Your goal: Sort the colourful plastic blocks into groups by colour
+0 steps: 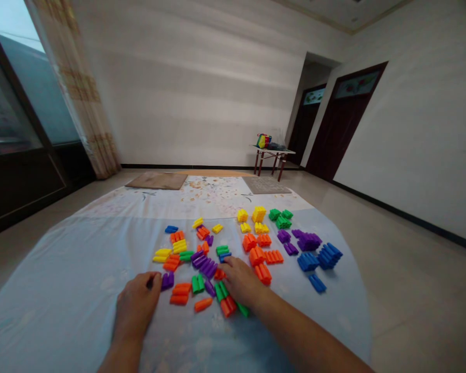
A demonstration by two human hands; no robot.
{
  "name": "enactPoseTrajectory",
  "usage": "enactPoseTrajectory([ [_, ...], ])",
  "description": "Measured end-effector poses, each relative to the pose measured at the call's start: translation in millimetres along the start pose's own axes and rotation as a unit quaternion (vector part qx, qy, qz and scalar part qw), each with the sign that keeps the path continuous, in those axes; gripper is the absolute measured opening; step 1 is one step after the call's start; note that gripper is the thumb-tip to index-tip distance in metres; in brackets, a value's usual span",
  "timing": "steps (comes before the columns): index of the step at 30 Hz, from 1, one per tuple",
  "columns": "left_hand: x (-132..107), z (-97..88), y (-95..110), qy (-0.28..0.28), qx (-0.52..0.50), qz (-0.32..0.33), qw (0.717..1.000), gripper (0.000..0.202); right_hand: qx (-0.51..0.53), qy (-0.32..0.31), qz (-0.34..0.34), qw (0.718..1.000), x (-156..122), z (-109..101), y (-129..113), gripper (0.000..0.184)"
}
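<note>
My left hand (136,303) rests on the cloth at the left of a loose pile, its fingers curled together. A purple block (167,281) sits right by its fingertips; whether anything is inside the fingers is hidden. Over the right part of the pile reaches my right hand (238,280), thumb and forefinger apart. Close to its fingertips lie a blue block (225,256), an orange block (219,274) and a row of purple blocks (205,265). Below that hand are joined green and orange blocks (225,300). A single orange piece (203,304) lies nearer me.
Colour groups stand to the right: yellow blocks (258,214), green blocks (283,221), orange blocks (257,256), purple blocks (309,241) and blue blocks (329,256). The light-blue tablecloth (81,290) covers a round-edged table. Two flat mats (157,181) lie at its far side.
</note>
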State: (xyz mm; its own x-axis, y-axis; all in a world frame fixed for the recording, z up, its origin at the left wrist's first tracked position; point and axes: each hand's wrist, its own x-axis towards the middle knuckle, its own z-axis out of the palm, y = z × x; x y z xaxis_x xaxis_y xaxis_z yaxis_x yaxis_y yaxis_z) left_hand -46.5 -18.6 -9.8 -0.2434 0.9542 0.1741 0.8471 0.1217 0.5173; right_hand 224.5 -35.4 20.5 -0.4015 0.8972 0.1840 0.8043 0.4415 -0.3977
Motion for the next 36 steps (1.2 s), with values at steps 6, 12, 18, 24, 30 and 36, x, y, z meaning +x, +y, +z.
enactPoseTrajectory([
  [6, -3, -3.1, 3, 0.003, 0.012, 0.005, 1.0, 0.04, 0.143, 0.057, -0.069, 0.986, -4, 4, 3, 0.044],
  [12, -10, -7.5, 17, 0.018, 0.112, 0.039, 0.993, 0.039, 0.205, 0.103, -0.035, 0.973, -17, 17, 10, 0.04],
  [18, -18, -9.2, 25, 0.003, 0.139, 0.038, 0.99, 0.04, 0.22, 0.088, -0.085, 0.968, -20, 30, -4, 0.046],
  [24, -5, -17.0, 16, -0.06, 0.109, 0.03, 0.992, 0.039, 0.247, 0.136, -0.097, 0.954, -15, 21, 0, 0.044],
  [30, 16, -27.5, 19, -0.071, 0.07, -0.02, 0.995, 0.038, 0.201, 0.124, -0.092, 0.967, -14, 26, 14, 0.056],
  [36, 0, -14.0, 39, 0.039, 0.031, -0.099, 0.994, 0.05, 0.166, 0.12, -0.06, 0.977, -18, 23, 11, 0.049],
])
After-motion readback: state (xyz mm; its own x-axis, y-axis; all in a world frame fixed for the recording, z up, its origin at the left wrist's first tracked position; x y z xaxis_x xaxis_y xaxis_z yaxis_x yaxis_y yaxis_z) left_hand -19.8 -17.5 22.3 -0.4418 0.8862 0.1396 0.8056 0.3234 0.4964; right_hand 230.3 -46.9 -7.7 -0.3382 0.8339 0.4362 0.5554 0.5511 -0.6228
